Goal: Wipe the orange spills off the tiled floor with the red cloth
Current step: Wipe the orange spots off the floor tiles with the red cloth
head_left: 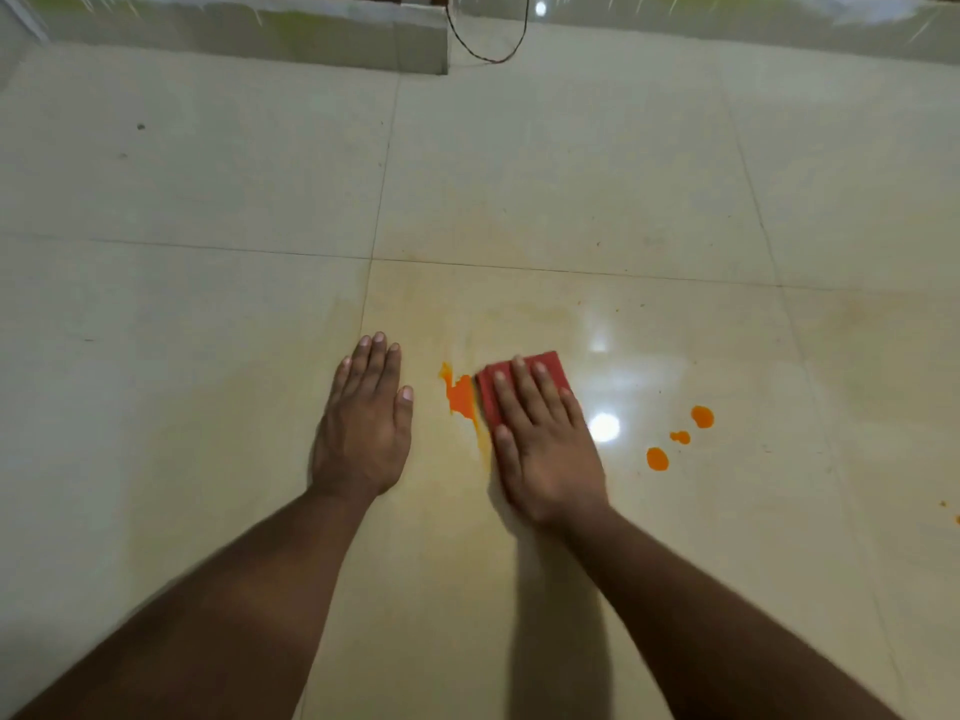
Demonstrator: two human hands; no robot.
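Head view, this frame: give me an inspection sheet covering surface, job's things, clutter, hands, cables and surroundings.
Surface: glossy cream tiled floor, faint orange film around the work area.
Job's things: folded red cloth flat on the floor; orange smear at its left edge; three orange drops to the right; tiny specks at the far right edge.
Clutter: small dark speck far left.
Hands: left hand flat on bare tile, fingers straight; right hand pressing flat on the cloth.
Cables: thin dark wire looping down at the top.
Surroundings: low tiled step along the far edge.
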